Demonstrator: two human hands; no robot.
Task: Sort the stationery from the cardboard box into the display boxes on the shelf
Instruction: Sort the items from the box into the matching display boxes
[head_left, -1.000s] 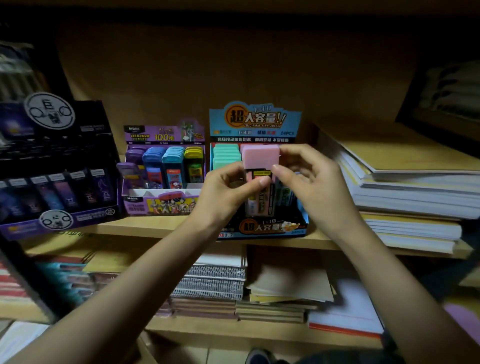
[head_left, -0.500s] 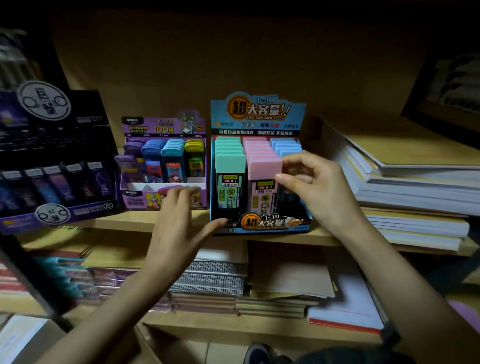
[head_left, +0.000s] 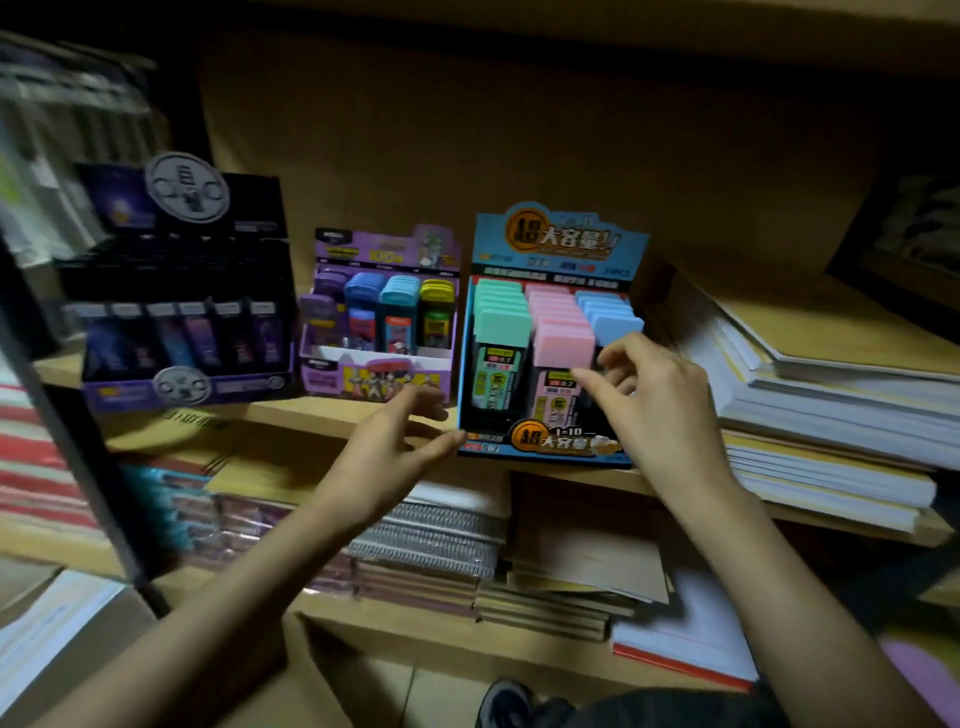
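At the shelf (head_left: 311, 418) front edge I count three: one black display box (head_left: 176, 332), one purple display box (head_left: 379, 382), one blue display box (head_left: 561, 249).

At the front edge of the light wooden shelf (head_left: 311, 418), a blue cardboard display box (head_left: 558, 244) packed with rows of mint, pink and pale-blue capped lead cases. Just before the front pink-capped case (head_left: 563, 340), the right hand (head_left: 660, 400), fingers loosely bent, gripping nothing. At the box's lower left corner, the left hand (head_left: 395, 452), spread, thumb touching. Further left, a purple cardboard display box (head_left: 384, 249); to the right, stacked white paper (head_left: 831, 415).
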